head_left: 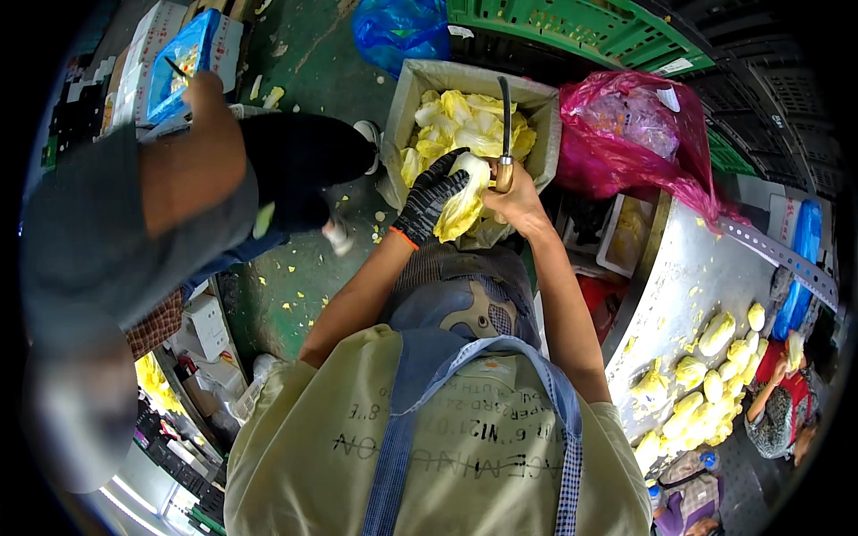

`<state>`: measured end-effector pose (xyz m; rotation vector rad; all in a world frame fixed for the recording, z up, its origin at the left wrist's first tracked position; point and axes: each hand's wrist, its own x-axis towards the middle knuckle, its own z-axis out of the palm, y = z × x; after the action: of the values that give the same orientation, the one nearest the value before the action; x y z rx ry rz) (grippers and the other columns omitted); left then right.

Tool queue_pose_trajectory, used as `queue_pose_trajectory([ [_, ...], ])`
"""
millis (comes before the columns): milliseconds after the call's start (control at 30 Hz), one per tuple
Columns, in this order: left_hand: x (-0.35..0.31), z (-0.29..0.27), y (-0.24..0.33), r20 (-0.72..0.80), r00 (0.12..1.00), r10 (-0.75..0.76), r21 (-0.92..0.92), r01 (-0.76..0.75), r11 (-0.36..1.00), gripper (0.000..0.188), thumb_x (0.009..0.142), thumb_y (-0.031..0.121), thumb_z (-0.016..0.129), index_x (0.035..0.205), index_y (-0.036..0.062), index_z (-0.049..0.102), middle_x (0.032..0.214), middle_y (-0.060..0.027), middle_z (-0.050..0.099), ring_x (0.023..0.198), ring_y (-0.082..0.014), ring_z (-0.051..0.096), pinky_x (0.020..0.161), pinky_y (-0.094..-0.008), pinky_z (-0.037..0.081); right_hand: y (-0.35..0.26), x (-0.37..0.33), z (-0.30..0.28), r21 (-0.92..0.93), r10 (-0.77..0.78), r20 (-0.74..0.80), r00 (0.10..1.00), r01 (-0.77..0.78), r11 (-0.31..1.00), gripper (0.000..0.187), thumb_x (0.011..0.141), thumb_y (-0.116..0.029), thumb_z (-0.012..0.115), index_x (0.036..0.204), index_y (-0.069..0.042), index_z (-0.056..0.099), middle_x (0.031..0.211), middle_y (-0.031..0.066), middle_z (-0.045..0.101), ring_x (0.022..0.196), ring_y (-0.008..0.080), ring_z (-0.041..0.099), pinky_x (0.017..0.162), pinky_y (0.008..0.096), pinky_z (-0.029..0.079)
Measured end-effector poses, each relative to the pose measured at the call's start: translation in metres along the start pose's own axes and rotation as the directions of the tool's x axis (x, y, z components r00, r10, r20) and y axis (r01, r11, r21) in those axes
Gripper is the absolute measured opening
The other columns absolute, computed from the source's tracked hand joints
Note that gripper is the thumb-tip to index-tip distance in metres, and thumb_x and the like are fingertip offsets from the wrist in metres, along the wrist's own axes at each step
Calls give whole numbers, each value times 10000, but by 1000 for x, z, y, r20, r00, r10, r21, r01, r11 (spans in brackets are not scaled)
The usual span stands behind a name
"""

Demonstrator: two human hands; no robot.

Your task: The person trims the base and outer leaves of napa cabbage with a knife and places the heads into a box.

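My left hand [429,198], in a dark striped glove with an orange cuff, is closed around a piece of yellow-and-white napa cabbage [466,201]. Close beside it, my bare right hand [520,198] grips a knife [507,121] by its wooden handle, the dark curved blade pointing up and away from me. The right fingers are next to the cabbage; whether they touch it is hard to see. Just beyond and below both hands stands a lined box [399,107] holding many loose yellow cabbage leaves [460,116].
A metal table [666,295] at my right bears several cabbages [688,406]. Pink [617,134] and blue plastic bags [402,36] flank the box, with a green crate [581,31] behind. At left, a blurred co-worker [170,188] holds a knife. Leaf scraps litter the green floor [286,286].
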<state>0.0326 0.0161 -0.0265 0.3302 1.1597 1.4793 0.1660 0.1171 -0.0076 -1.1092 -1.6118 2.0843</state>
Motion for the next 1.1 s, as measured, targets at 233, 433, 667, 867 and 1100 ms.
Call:
queue_pose_trajectory([
  [233, -4, 2, 1, 27, 996, -85, -228, 89, 970, 409, 872, 176, 530, 1229, -4, 444, 1133, -73, 540, 1002, -142, 526, 877, -263, 431, -3, -5, 7, 124, 42, -128, 991, -26, 992, 302, 651, 3, 611, 931, 10, 496, 789, -6, 501, 698, 89, 470, 638, 227, 416],
  [433, -2, 8, -5, 52, 998, 31, 305, -45, 951, 614, 702, 227, 743, 1189, 15, 435, 1049, -67, 558, 943, -140, 528, 828, -272, 450, -2, -10, 10, -214, -66, -175, 982, 28, 976, 292, 640, 1, 620, 903, 10, 492, 767, 27, 512, 713, 131, 495, 662, 264, 426],
  [667, -11, -7, -8, -89, 995, -36, 223, 55, 973, 342, 776, 141, 655, 1065, -11, 553, 976, -57, 601, 848, -133, 551, 760, -257, 456, -1, -7, 10, -422, -65, -179, 982, -17, 906, 364, 647, -112, 654, 945, 20, 492, 820, 126, 578, 760, 225, 557, 713, 316, 446],
  [867, -13, -21, 14, -92, 973, -213, -338, 171, 926, 298, 807, 157, 594, 1060, 4, 557, 951, -76, 616, 841, -175, 596, 747, -297, 501, 7, 0, -10, -554, -40, -329, 943, -159, 817, 438, 660, -137, 679, 1003, 42, 473, 868, 188, 608, 806, 294, 601, 739, 361, 459],
  [1100, -19, -22, 15, 45, 978, -204, -419, 204, 885, 320, 837, 142, 556, 1115, -11, 515, 1010, -107, 604, 894, -205, 599, 788, -330, 503, -3, 1, -8, -471, -199, -284, 938, 45, 881, 554, 656, -205, 755, 1059, 55, 479, 950, 158, 571, 874, 230, 571, 753, 318, 449],
])
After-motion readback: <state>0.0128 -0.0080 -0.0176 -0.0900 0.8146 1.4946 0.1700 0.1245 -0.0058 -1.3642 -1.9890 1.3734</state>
